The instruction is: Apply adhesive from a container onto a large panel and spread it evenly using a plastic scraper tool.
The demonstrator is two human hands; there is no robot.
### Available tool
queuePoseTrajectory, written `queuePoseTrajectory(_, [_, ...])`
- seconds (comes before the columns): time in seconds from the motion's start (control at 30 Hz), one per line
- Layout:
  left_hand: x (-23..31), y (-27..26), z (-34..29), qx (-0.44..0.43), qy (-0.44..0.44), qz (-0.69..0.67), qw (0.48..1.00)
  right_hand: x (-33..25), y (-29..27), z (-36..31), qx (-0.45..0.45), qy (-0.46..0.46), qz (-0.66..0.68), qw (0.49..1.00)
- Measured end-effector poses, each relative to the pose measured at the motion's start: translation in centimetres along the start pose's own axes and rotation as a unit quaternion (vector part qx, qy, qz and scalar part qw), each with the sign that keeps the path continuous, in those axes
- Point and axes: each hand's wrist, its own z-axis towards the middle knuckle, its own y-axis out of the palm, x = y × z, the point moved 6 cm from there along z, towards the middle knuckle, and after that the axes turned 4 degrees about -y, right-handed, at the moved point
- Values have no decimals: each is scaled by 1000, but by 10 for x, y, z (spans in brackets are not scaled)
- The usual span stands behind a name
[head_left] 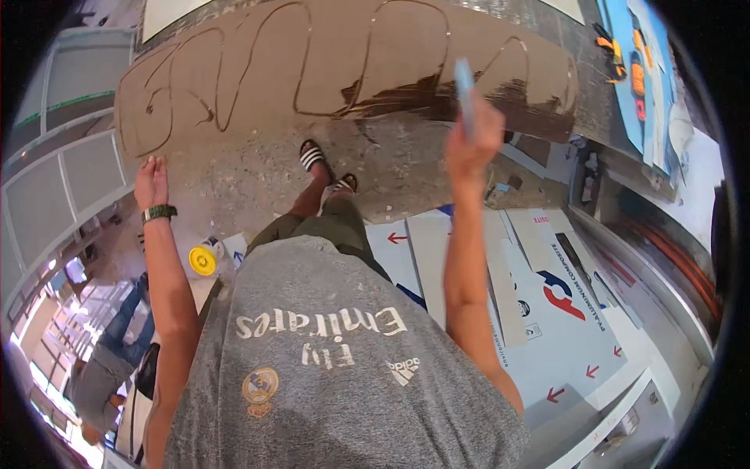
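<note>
A long brown board (258, 66) lies across the work surface before me, with winding beads of dark brown glue (299, 62) along its length. On the right part of its near edge the glue is smeared into a dark, ragged patch (422, 98). Over that patch my right hand (476, 137) is closed around a thin light-blue spreader (466, 86), seen nearly edge-on and blurred. My left hand (151, 184), fingers stretched out, is beside the board's near left corner; whether it touches the edge I cannot tell.
An orange-handled cutter (637, 78) and other orange tools lie on blue sheeting (621, 39) at the far right. White printed panels (547, 313) and strips cover the floor at my right. A yellow-lidded tub (203, 260) stands at my left. Another person (109, 375) is lower left.
</note>
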Motion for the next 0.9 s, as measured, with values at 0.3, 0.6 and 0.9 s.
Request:
queuePoseTrajectory(0.3, [-10, -38, 27, 172, -1, 85, 981, -121, 78, -45, -81, -69, 2, 994])
queuePoseTrajectory(0.6, [-11, -35, 30, 143, -12, 45, 989, 12, -23, -31, 118, 50, -120, 984])
queuePoseTrajectory(0.9, [-14, -28, 18, 91, -39, 51, 994, -152, 98, -82, -17, 33, 3, 999])
